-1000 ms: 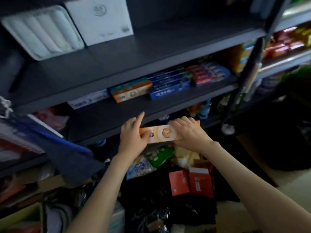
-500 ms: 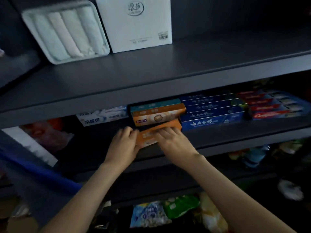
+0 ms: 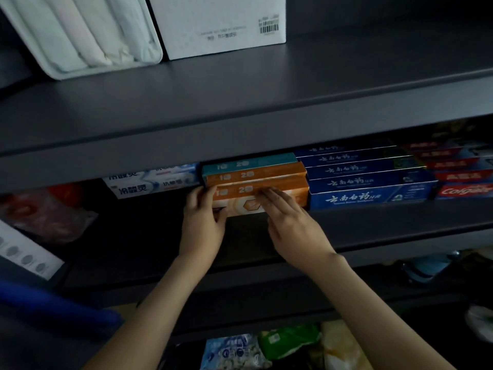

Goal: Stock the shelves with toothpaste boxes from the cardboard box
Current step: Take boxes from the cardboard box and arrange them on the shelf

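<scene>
On the middle shelf [image 3: 373,220] we find the nearest toothpaste box [image 3: 282,192] lying lengthwise at the front of its column, with two like boxes [image 3: 253,174] directly behind it. Our left hand [image 3: 204,220] holds its left end, and our right hand [image 3: 293,225] lays straight fingers across its top. Just beside it on the right sits a row of longer boxes [image 3: 370,182], with another stack [image 3: 464,182] beyond them. To its left lie two flat boxes [image 3: 152,182]. On the upper shelf [image 3: 266,84] a wrapped pack [image 3: 80,36] stands left of a carton [image 3: 218,22]. Bags [image 3: 266,348] lie below.
</scene>
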